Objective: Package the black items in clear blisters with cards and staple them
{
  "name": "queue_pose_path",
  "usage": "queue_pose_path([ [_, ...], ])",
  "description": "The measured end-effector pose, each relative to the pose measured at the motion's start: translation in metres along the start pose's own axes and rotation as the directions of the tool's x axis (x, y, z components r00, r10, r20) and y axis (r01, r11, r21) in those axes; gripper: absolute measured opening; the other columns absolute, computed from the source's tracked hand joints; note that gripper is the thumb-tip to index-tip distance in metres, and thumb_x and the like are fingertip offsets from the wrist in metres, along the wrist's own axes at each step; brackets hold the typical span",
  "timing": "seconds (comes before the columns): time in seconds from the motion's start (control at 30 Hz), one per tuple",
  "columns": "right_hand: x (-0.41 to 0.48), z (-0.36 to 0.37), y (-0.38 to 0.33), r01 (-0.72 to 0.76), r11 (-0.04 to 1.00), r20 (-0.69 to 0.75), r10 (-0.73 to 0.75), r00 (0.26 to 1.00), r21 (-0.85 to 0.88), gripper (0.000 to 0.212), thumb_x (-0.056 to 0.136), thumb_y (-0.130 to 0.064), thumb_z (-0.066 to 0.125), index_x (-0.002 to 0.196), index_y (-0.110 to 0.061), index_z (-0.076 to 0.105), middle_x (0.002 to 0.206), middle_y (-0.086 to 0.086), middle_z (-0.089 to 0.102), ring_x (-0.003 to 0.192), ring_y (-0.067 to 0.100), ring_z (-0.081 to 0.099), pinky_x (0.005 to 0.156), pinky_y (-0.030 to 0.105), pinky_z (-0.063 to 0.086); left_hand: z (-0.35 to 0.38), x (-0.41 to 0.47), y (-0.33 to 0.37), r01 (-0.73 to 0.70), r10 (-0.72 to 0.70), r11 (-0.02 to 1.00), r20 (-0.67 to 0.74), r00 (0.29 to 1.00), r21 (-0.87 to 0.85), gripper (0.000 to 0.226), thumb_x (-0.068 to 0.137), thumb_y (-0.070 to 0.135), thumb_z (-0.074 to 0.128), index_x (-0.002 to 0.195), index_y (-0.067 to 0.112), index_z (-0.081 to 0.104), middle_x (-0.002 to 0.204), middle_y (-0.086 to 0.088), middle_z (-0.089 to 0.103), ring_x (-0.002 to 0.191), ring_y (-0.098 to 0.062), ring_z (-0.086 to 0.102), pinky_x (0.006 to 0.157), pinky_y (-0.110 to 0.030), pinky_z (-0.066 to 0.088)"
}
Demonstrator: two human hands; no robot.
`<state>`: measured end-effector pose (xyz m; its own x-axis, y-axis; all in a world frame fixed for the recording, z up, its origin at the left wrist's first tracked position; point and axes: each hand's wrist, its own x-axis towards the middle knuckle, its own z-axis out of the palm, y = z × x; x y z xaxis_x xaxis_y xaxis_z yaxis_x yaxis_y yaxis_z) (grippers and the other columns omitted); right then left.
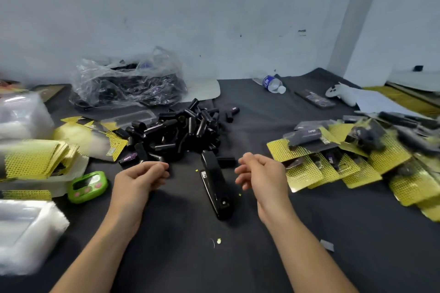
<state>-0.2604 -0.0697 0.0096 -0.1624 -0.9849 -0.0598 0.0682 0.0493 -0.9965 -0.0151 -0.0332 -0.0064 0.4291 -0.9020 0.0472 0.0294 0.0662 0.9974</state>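
My left hand (140, 179) and right hand (260, 173), fingers loosely curled and empty, flank the black stapler (215, 188). The pile of black items (181, 131) lies just beyond.

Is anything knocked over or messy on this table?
Yes. The water bottle at the back lies on its side instead of standing. Tiny yellow scraps are scattered on the dark cloth near the stapler, and the finished packs on the right lie in a jumbled heap.
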Motion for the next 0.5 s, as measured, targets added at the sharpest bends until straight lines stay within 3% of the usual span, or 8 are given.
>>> queue_pose_path([
  [0.07,-0.005,0.007,0.000,0.125,0.982,0.041,-0.120,0.992,-0.145,0.025,0.095,-0.020,0.063,0.072,-0.023,0.074,0.067,0.001,0.073,0.052,0.012,0.064,0.049,0.022,0.046,0.001,0.002,-0.007,-0.079,0.097,0.979,-0.088,0.991,0.187,0.023,0.095,0.006,0.070,0.084,0.022,0.083,0.077,-0.002,0.079,0.070,-0.013,0.074,0.069,-0.025,0.059],
  [0.13,-0.010,0.015,-0.002,0.274,0.909,0.091,-0.258,0.962,-0.316,0.024,0.091,-0.022,0.066,0.069,-0.026,0.072,0.064,-0.008,0.071,0.054,0.005,0.063,0.055,0.016,0.045,0.003,0.002,-0.010,-0.096,0.123,0.971,-0.115,0.986,0.220,0.025,0.093,0.002,0.070,0.089,0.024,0.082,0.075,0.000,0.078,0.070,-0.014,0.076,0.068,-0.028,0.060],
  [0.2,-0.014,0.024,-0.009,0.393,0.801,0.136,-0.373,0.918,-0.452,0.024,0.090,-0.022,0.067,0.067,-0.026,0.069,0.063,-0.015,0.068,0.063,0.004,0.064,0.056,0.013,0.043,0.004,0.001,-0.007,-0.090,0.116,0.977,-0.128,0.985,0.193,0.022,0.090,0.001,0.074,0.089,0.021,0.082,0.071,0.000,0.077,0.058,-0.012,0.072,0.055,-0.024,0.056],
  [0.3,-0.021,0.046,-0.022,0.482,0.610,0.188,-0.483,0.856,-0.629,0.020,0.090,-0.022,0.066,0.070,-0.025,0.064,0.060,-0.010,0.063,0.061,0.013,0.059,0.058,0.029,0.044,0.002,-0.005,0.005,-0.078,0.106,0.965,-0.103,0.989,0.250,0.015,0.086,0.017,0.082,0.076,0.027,0.081,0.054,0.003,0.069,0.036,-0.010,0.052,0.038,-0.021,0.040],
  [0.4,-0.034,0.089,-0.035,0.580,0.429,0.363,-0.488,0.794,-0.693,0.011,0.090,-0.024,0.065,0.079,-0.025,0.067,0.070,-0.008,0.066,0.073,0.017,0.059,0.062,0.032,0.041,0.002,-0.018,0.025,-0.099,0.126,0.947,-0.069,0.990,0.306,0.014,0.087,0.033,0.078,0.073,0.032,0.076,0.051,0.009,0.063,0.040,-0.006,0.051,0.045,-0.025,0.040],
  [0.43,-0.039,0.106,-0.038,0.605,0.435,0.418,-0.454,0.787,-0.667,0.009,0.090,-0.023,0.064,0.082,-0.025,0.069,0.074,-0.007,0.068,0.078,0.018,0.061,0.065,0.032,0.043,0.000,-0.019,0.034,-0.115,0.161,0.922,-0.097,0.982,0.371,0.015,0.087,0.036,0.075,0.072,0.032,0.074,0.056,0.012,0.066,0.046,-0.004,0.054,0.050,-0.027,0.042],
  [0.5,-0.045,0.136,-0.047,0.590,0.551,0.465,-0.365,0.807,-0.591,0.011,0.089,-0.019,0.064,0.084,-0.024,0.072,0.076,-0.007,0.071,0.078,0.019,0.063,0.068,0.033,0.049,-0.010,-0.018,0.053,-0.079,0.240,0.807,-0.202,0.949,0.585,0.018,0.087,0.043,0.070,0.074,0.032,0.067,0.067,0.015,0.070,0.063,-0.004,0.063,0.059,-0.030,0.044],
])
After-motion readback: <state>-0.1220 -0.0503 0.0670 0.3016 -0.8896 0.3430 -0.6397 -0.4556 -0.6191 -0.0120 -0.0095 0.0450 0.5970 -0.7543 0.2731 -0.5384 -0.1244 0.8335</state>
